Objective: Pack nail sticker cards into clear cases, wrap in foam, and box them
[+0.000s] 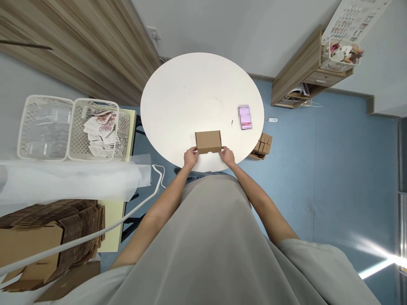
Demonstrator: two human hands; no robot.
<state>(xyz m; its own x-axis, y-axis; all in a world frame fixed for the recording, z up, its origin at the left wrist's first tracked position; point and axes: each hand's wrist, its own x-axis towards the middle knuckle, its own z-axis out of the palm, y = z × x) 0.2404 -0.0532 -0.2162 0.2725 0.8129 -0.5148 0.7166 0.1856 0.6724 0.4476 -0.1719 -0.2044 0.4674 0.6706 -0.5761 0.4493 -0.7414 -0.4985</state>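
Note:
A small brown cardboard box (208,140) with its lid down lies near the front edge of the round white table (178,97). My left hand (190,157) pinches its near left corner. At the near right corner, my right hand (227,156) has its fingers closed on the cardboard in the same way. A white half-round spot shows in the middle of the box's front edge, between the two hands. Both wrists rest close to the table's rim.
Right of the box lies a blurred pink item (244,117) beside a small dark mark. Small brown boxes (263,144) fill a carton beside the table. Leftward stand white baskets (71,127), a roll of clear wrap (73,180) and stacked flat cardboard (60,237). A white curved tube (95,234) crosses there.

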